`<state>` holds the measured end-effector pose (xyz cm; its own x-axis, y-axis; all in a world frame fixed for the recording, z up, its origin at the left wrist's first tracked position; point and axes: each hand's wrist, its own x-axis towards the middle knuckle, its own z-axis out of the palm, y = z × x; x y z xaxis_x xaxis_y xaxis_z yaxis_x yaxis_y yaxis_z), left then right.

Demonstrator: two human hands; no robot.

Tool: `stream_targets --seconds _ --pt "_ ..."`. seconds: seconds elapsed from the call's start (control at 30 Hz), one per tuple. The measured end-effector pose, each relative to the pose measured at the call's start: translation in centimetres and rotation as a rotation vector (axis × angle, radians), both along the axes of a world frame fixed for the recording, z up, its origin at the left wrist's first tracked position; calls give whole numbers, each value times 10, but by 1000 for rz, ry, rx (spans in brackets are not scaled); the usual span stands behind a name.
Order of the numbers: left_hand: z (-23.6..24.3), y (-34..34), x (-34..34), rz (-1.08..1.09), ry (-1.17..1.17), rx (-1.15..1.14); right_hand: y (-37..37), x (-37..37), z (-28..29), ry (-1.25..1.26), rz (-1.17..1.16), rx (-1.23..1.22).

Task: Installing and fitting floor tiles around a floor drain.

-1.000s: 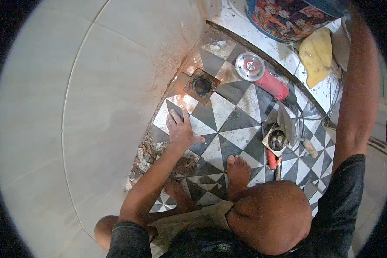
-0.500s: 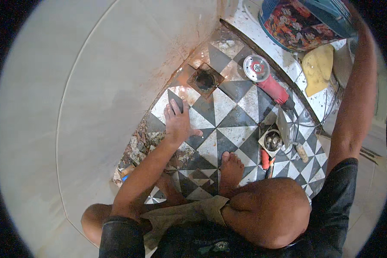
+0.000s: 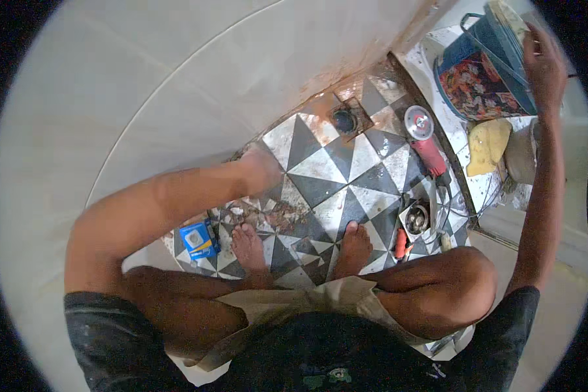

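My left hand [image 3: 262, 171], smeared by motion, is low over the black-and-white tiled floor [image 3: 320, 166] near the wall; its fingers cannot be made out. At the upper right, my right hand [image 3: 547, 72] is at the side of a blue bucket [image 3: 483, 81] with a picture on it. The fingers curl by the edge of a pale thing [image 3: 508, 18] at the bucket's top; what they grip is hidden. On the floor lie a red angle grinder [image 3: 428, 153] with a metal disc and a square drain opening [image 3: 344, 120] with rusty edges.
A raised sill [image 3: 431, 108] borders the floor. Beyond it are a yellow sponge-like piece [image 3: 489, 145] and a grey container [image 3: 522, 153]. A metal drain fitting [image 3: 416, 220] and a red-handled tool [image 3: 400, 243] lie near my right foot. Rubble [image 3: 268, 214] and a blue box [image 3: 199, 240] lie left.
My left hand has lifted from flat on the tiles and moved left and nearer. My right hand has come into view at the bucket. The view has shifted, showing the blue box more fully.
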<state>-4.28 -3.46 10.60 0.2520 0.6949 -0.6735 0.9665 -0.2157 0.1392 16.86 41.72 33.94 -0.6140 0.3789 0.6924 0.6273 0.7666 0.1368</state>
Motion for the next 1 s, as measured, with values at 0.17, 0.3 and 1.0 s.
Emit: stream_targets --seconds 0.17,0.3,1.0 --pt "9 -82 2 98 0 -178 -153 -62 -94 -757 450 -385" --pt "-14 -110 12 151 -203 -46 -220 -70 -189 -1226 589 -518" --pt "-49 -136 17 149 -182 277 -280 -62 -322 -1140 307 -664"
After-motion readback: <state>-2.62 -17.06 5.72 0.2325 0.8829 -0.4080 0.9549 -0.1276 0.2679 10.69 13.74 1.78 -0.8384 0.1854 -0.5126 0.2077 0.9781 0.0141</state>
